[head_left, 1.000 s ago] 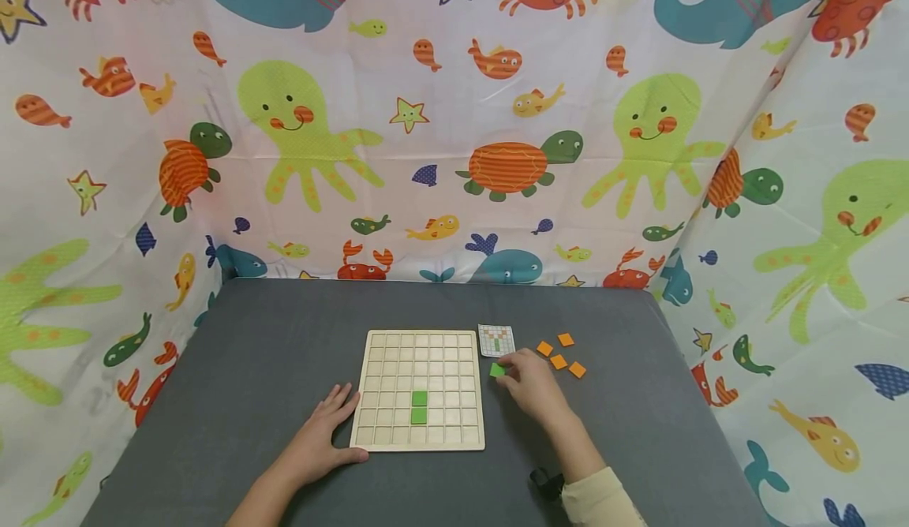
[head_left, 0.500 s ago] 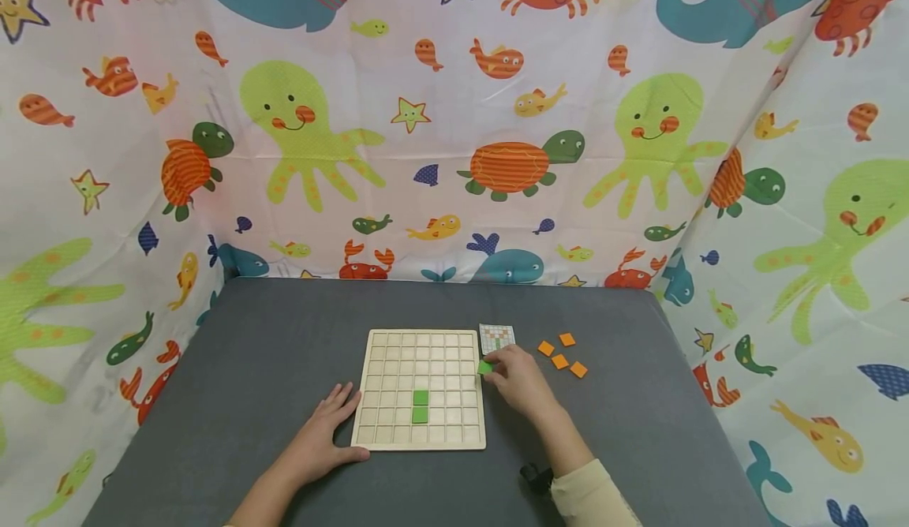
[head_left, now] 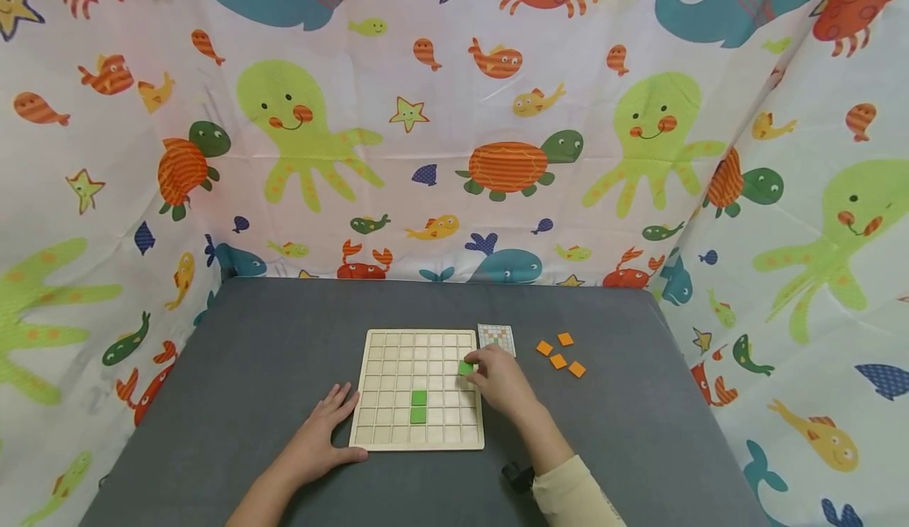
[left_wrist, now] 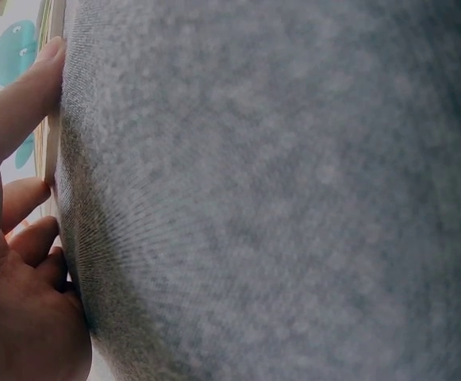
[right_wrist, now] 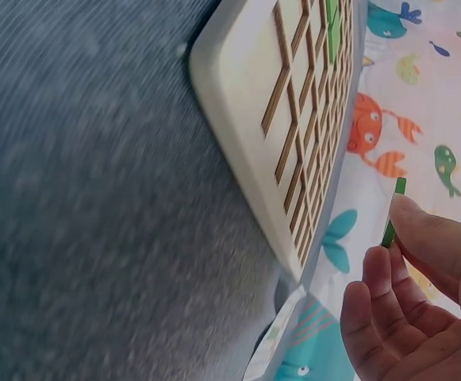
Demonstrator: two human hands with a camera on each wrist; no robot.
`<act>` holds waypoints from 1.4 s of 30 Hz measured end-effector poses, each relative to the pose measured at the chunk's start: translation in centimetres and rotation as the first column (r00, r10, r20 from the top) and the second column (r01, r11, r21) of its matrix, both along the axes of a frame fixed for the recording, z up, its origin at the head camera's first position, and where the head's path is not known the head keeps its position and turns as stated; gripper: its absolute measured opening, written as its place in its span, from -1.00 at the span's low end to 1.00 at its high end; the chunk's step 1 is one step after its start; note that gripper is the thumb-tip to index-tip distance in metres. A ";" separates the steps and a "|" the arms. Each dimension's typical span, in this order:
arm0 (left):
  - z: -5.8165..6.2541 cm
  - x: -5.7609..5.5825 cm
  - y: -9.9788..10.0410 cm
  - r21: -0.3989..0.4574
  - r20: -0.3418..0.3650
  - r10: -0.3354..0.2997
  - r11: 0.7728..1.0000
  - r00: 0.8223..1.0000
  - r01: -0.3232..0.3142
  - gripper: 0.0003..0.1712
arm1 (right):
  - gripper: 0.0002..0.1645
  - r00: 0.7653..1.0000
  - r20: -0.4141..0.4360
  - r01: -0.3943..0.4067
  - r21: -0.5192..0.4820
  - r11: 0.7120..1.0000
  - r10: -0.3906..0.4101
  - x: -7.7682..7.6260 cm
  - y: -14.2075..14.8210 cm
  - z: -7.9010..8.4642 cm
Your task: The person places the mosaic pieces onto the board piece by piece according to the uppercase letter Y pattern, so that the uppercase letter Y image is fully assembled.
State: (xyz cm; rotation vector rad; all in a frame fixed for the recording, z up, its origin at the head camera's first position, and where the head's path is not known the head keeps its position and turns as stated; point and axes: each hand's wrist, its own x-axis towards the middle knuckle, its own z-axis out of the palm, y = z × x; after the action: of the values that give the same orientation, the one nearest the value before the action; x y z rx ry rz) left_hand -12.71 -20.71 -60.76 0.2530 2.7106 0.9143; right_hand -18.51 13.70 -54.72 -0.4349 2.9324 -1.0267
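A square wooden grid board (head_left: 387,347) lies on the grey table. Two green tiles (head_left: 419,406) sit in neighbouring cells of one column, below its middle. My right hand (head_left: 503,383) pinches another green tile (head_left: 465,368) between thumb and fingers, over the board's right side. In the right wrist view that green tile (right_wrist: 394,211) is seen nearly edge-on, raised above the board. My left hand (head_left: 319,440) rests at the board's lower left corner, fingers spread along the left edge and thumb at the front. The left wrist view shows its thumb (left_wrist: 32,95) against the board's side.
A small printed pattern card (head_left: 496,338) lies beside the board's upper right corner, partly behind my right hand. Several orange tiles (head_left: 559,361) are scattered to its right. A patterned sea-animal curtain (head_left: 440,156) hangs behind the grey table (head_left: 298,330) and along its sides.
My right hand has carried the green tile leftward, from beside the board to over its right-hand columns. The left hand and the board have stayed in place.
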 end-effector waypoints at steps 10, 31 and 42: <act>0.1 0.0 -0.1 0.018 -0.010 -0.016 1.000 1.000 0.016 0.27 | -0.72 0.999 0.032 -0.039 -0.002 0.999 0.039 -0.2 -1.7 0.2; 0.4 0.0 -0.2 0.029 -0.012 -0.031 0.999 0.999 0.031 0.26 | -0.75 0.995 0.053 -0.083 0.033 0.996 0.081 -0.8 -4.5 0.4; 0.4 0.1 -0.2 0.021 -0.009 -0.022 1.000 1.000 0.023 0.26 | -0.74 0.991 0.058 -0.126 0.091 0.988 0.121 -1.5 -6.5 -0.1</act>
State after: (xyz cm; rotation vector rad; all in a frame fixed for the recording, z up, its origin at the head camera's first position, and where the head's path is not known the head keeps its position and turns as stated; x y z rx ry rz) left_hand -12.63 -20.87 -60.38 0.2917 2.7014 0.9377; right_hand -20.04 7.18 -54.80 -0.5695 2.8519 -0.8683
